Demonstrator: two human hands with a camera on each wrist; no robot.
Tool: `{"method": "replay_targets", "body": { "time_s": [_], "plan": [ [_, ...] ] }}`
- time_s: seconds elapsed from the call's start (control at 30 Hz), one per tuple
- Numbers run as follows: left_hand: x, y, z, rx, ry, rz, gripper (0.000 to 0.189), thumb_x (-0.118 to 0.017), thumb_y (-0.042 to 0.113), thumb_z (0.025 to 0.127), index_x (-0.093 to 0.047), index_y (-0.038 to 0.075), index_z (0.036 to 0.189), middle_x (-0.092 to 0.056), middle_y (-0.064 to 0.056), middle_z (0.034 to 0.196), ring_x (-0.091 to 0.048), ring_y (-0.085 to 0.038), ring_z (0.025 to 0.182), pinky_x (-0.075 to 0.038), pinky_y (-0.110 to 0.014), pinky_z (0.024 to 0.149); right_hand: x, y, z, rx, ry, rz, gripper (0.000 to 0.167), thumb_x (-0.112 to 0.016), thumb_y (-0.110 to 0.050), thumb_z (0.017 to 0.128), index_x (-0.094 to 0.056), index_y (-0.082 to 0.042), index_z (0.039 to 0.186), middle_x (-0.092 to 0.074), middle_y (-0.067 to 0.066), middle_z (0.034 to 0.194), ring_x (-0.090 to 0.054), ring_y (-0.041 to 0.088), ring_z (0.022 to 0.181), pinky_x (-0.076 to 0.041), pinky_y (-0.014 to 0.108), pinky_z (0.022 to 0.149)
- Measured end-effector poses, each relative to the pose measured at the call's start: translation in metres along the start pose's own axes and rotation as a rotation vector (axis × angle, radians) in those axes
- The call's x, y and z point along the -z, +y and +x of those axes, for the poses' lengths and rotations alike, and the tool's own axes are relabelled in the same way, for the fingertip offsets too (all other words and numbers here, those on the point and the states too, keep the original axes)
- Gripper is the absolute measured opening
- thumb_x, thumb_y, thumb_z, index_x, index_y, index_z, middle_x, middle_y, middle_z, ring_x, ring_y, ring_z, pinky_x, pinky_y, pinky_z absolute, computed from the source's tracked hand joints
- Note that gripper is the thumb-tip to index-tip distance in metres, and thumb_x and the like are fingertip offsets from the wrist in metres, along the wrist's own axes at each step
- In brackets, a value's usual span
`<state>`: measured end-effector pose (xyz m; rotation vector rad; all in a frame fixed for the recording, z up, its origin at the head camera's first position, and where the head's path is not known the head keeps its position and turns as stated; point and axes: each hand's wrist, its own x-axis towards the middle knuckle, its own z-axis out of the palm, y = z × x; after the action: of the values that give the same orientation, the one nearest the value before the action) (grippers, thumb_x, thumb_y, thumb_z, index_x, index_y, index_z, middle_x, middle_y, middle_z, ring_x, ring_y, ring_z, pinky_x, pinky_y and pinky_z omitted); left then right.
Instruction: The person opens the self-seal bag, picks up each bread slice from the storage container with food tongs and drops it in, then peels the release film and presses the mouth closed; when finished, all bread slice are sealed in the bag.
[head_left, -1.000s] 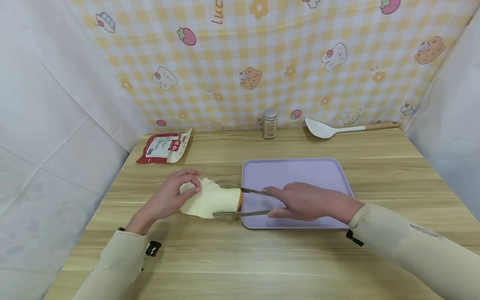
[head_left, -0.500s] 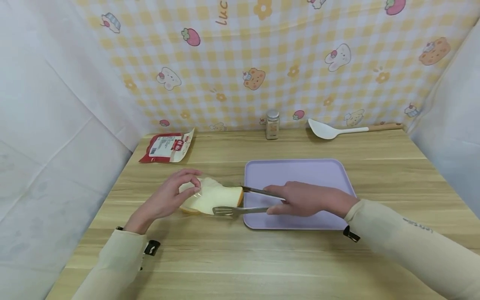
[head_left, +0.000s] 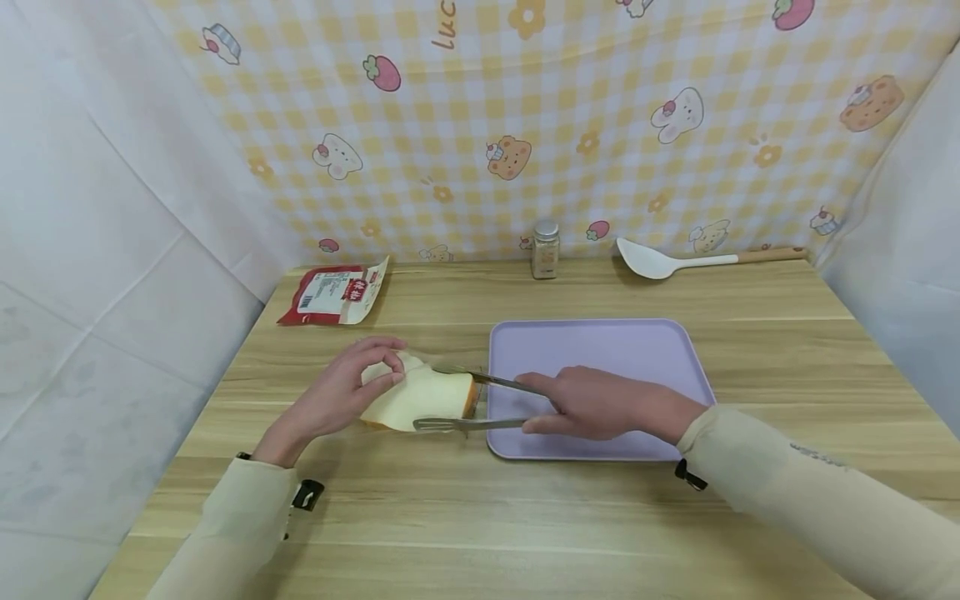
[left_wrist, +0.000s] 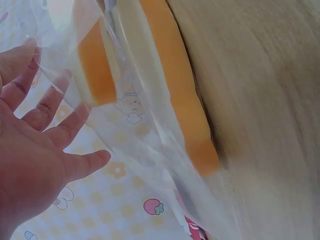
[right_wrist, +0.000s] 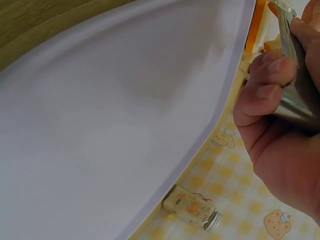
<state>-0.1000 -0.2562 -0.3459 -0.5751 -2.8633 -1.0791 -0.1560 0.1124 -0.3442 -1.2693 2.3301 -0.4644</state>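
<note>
In the head view, white bread slices (head_left: 423, 398) with an orange-brown crust lie left of the tray, in a clear plastic bag (left_wrist: 145, 132). The left wrist view shows an upper slice (left_wrist: 97, 65) raised apart from a lower slice (left_wrist: 175, 90) on the table. My left hand (head_left: 351, 387) pinches the bag's film between thumb and index finger, the other fingers spread. My right hand (head_left: 596, 404) grips metal tongs (head_left: 487, 423), whose arms reach leftward along both sides of the bread. Plastic hides part of the bread.
A lilac tray (head_left: 592, 342) lies under my right hand. Along the back stand a small spice jar (head_left: 546, 250), a white spatula (head_left: 652, 260) with a wooden handle, and a red and white packet (head_left: 333, 294). A checked cloth (head_left: 450, 108) hangs behind the wooden table (head_left: 480, 517).
Over the last half second the tongs have moved slightly left and turned, their near head now more edge-on. The bread's right edge has shifted a little left. My left hand stays nearly still.
</note>
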Motion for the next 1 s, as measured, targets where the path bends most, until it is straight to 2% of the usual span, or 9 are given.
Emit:
{"method": "replay_targets", "body": {
  "time_s": [0.13,0.3,0.57,0.8,1.0],
  "plan": [
    [0.0,0.001,-0.001,0.007,0.007,0.006,0.011,-0.066,0.007,0.104,-0.067,0.014,0.096,-0.062,-0.021,0.143,-0.052,-0.042,0.14,-0.042,-0.059,0.106,-0.002,-0.004,0.004,0.011,0.025,-0.079,0.071,-0.057,-0.052,0.107,-0.042,-0.004,0.158,-0.053,-0.009,0.064,-0.05,0.004,0.06,-0.05,0.031,0.072],
    [0.0,0.001,-0.003,0.011,0.016,0.001,0.01,-0.065,0.007,0.104,-0.067,0.013,0.097,-0.061,-0.021,0.144,-0.052,-0.043,0.139,-0.043,-0.06,0.105,-0.003,-0.008,0.008,0.022,0.031,-0.126,0.071,-0.059,-0.052,0.106,-0.043,-0.005,0.157,-0.055,-0.008,0.066,-0.052,0.007,0.061,-0.051,0.032,0.071],
    [-0.002,0.001,-0.003,-0.017,0.049,0.017,0.013,-0.066,0.002,0.102,-0.067,0.013,0.095,-0.061,-0.021,0.144,-0.052,-0.046,0.139,-0.041,-0.063,0.107,-0.003,-0.012,0.011,0.009,0.009,-0.11,0.07,-0.06,-0.051,0.106,-0.043,-0.007,0.158,-0.053,-0.007,0.063,-0.05,0.006,0.058,-0.05,0.031,0.07],
    [-0.004,0.001,-0.004,-0.028,0.056,0.019,0.013,-0.067,0.003,0.102,-0.067,0.014,0.095,-0.061,-0.022,0.144,-0.053,-0.045,0.138,-0.046,-0.059,0.098,-0.003,-0.018,0.021,0.008,0.002,-0.104,0.072,-0.06,-0.051,0.106,-0.041,-0.007,0.159,-0.054,-0.006,0.064,-0.053,0.006,0.061,-0.052,0.034,0.075],
    [-0.003,0.002,-0.004,-0.047,0.061,0.014,0.013,-0.067,0.003,0.102,-0.067,0.014,0.094,-0.062,-0.021,0.143,-0.054,-0.043,0.138,-0.043,-0.062,0.106,-0.005,-0.016,0.025,-0.013,-0.005,-0.063,0.074,-0.058,-0.053,0.106,-0.04,-0.006,0.16,-0.057,-0.007,0.065,-0.057,0.005,0.063,-0.055,0.036,0.08]
  ]
}}
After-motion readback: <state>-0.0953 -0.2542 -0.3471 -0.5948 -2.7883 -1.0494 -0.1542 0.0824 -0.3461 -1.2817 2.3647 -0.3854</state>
